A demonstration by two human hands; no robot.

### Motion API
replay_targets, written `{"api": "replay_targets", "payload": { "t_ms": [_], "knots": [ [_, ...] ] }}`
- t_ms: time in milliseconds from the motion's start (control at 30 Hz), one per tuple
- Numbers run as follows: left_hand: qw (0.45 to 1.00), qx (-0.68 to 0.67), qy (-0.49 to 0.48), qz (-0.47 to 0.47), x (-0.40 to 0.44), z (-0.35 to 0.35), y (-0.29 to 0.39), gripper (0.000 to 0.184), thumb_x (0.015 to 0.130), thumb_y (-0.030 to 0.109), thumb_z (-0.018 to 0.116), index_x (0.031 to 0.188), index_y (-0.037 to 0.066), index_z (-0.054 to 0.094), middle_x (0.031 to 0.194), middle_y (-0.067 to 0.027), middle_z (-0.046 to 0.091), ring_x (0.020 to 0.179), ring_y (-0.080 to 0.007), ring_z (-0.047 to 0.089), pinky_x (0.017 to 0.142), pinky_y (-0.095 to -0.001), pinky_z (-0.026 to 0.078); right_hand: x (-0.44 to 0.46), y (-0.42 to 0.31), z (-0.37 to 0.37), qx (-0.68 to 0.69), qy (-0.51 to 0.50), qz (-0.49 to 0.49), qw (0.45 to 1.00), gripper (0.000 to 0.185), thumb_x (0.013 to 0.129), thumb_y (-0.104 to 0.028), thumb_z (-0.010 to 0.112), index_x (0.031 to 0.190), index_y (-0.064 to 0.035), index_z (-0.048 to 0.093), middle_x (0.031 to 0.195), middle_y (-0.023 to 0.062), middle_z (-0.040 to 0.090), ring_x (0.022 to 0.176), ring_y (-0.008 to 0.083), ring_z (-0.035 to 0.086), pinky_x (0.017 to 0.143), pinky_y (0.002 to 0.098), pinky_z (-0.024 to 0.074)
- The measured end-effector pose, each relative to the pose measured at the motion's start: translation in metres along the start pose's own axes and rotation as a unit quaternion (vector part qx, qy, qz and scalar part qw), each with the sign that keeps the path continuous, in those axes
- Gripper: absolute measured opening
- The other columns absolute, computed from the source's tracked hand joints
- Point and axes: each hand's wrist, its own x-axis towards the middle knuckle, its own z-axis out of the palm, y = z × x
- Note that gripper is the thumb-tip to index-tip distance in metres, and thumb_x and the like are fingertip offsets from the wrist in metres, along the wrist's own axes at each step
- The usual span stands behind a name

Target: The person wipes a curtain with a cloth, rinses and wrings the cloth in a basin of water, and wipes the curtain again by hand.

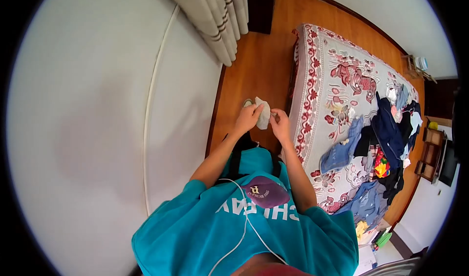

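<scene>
In front of my body I hold up a small pale grey cloth [263, 114], shaped somewhat like a sock. My left hand [248, 118] is closed, pinching its left side between thumb and fingers. On the other side, my right hand [280, 125] is closed too, with its fingertips at the cloth's right edge. Both hands are above the wooden floor, in the gap between the wall and the bed. Part of a foot or slipper [248, 102] shows just beyond my left hand.
To my right stands a bed with a patterned cover [312, 80]. Jeans [342, 151], a dark navy garment [388, 129] and several other clothes are heaped on it. A striped curtain [215, 22] hangs ahead, beside the white wall [97, 105] at my left.
</scene>
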Motion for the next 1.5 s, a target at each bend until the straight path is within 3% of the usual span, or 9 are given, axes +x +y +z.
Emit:
{"api": "replay_targets", "payload": {
  "t_ms": [233, 500, 667, 700, 733, 1167, 1233, 1467, 1500],
  "knots": [
    [0.996, -0.051, -0.069, -0.030, 0.145, -0.019, 0.024, 0.045, 0.100, 0.034, 0.054, 0.078, -0.005, 0.058, 0.063, -0.0212, 0.058, 0.054, -0.0320, 0.057, 0.051, -0.0428, 0.039, 0.128, -0.041, -0.018, -0.056, 0.058, -0.062, 0.995, 0.025, 0.089, -0.009, 0.063, 0.112, -0.0005, 0.065, 0.126, 0.0253, 0.057, 0.113, 0.0425, 0.058, 0.090, 0.0423, 0.0507],
    [0.994, -0.074, -0.080, 0.004, 0.312, 0.013, 0.048, 0.045, 0.100, 0.034, 0.053, 0.078, -0.005, 0.057, 0.060, -0.0166, 0.056, 0.052, -0.0212, 0.054, 0.049, -0.0384, 0.037, 0.256, -0.030, -0.066, 0.015, 0.086, -0.023, 0.996, 0.025, 0.093, -0.015, 0.061, 0.112, 0.0006, 0.065, 0.115, 0.0239, 0.064, 0.105, 0.0414, 0.062, 0.088, 0.0417, 0.0506],
    [0.992, -0.118, -0.035, -0.024, 0.376, 0.014, 0.080, 0.046, 0.099, 0.038, 0.053, 0.079, -0.003, 0.059, 0.060, -0.0133, 0.055, 0.053, -0.0187, 0.051, 0.051, -0.0377, 0.038, 0.339, -0.036, -0.083, 0.063, 0.004, 0.028, 0.998, 0.029, 0.095, -0.020, 0.062, 0.112, 0.0044, 0.063, 0.105, 0.0231, 0.067, 0.097, 0.0327, 0.067, 0.082, 0.0368, 0.0519],
    [0.993, -0.104, -0.027, -0.045, 0.382, 0.005, 0.089, 0.047, 0.099, 0.040, 0.054, 0.080, -0.003, 0.060, 0.060, -0.0121, 0.055, 0.054, -0.0177, 0.051, 0.051, -0.0374, 0.038, 0.355, -0.042, -0.084, 0.067, -0.018, -0.010, 0.998, 0.029, 0.096, -0.025, 0.063, 0.106, 0.0025, 0.064, 0.084, 0.0107, 0.064, 0.076, 0.0144, 0.058, 0.070, 0.0295, 0.0475],
    [0.993, -0.103, -0.004, -0.053, 0.390, -0.002, 0.092, 0.047, 0.099, 0.040, 0.054, 0.080, -0.003, 0.060, 0.060, -0.0121, 0.055, 0.054, -0.0177, 0.051, 0.051, -0.0374, 0.038, 0.370, -0.052, -0.084, 0.068, -0.041, -0.020, 0.997, 0.029, 0.096, -0.025, 0.063, 0.106, 0.0025, 0.064, 0.084, 0.0107, 0.064, 0.076, 0.0144, 0.058, 0.070, 0.0295, 0.0475],
    [0.923, -0.107, 0.324, -0.177, 0.348, -0.042, 0.070, 0.043, 0.096, 0.041, 0.057, 0.095, -0.002, 0.066, 0.070, -0.0127, 0.063, 0.064, -0.0223, 0.060, 0.060, -0.0360, 0.046, 0.446, -0.094, -0.029, -0.004, -0.298, -0.228, 0.927, 0.030, 0.090, -0.021, 0.069, 0.082, 0.0043, 0.055, 0.069, 0.0194, 0.049, 0.060, 0.0216, 0.046, 0.056, 0.0358, 0.0392],
    [0.917, -0.083, 0.312, -0.234, 0.329, -0.046, 0.059, 0.039, 0.094, 0.036, 0.061, 0.099, -0.003, 0.066, 0.074, -0.0134, 0.065, 0.067, -0.0216, 0.062, 0.063, -0.0340, 0.048, 0.441, -0.093, -0.018, -0.061, -0.330, -0.198, 0.921, 0.035, 0.090, -0.024, 0.069, 0.079, 0.0043, 0.052, 0.069, 0.0231, 0.052, 0.062, 0.0383, 0.052, 0.057, 0.0407, 0.0417],
    [0.856, -0.232, 0.400, -0.231, 0.270, -0.034, 0.047, 0.028, 0.092, 0.024, 0.066, 0.100, -0.003, 0.067, 0.084, -0.0115, 0.067, 0.071, -0.0196, 0.061, 0.062, -0.0305, 0.048, 0.397, -0.100, 0.008, -0.008, -0.370, -0.183, 0.911, 0.038, 0.091, -0.024, 0.067, 0.075, 0.0042, 0.048, 0.064, 0.0234, 0.048, 0.057, 0.0336, 0.050, 0.055, 0.0408, 0.0400],
    [0.831, -0.248, 0.436, -0.239, 0.263, -0.030, 0.044, 0.029, 0.092, 0.024, 0.066, 0.101, -0.003, 0.066, 0.084, -0.0114, 0.068, 0.075, -0.0194, 0.064, 0.066, -0.0309, 0.050, 0.393, -0.098, 0.009, -0.039, -0.375, -0.182, 0.908, 0.031, 0.092, -0.024, 0.066, 0.082, 0.0035, 0.055, 0.065, 0.0164, 0.051, 0.059, 0.0225, 0.047, 0.056, 0.0356, 0.0397]
  ]
}}
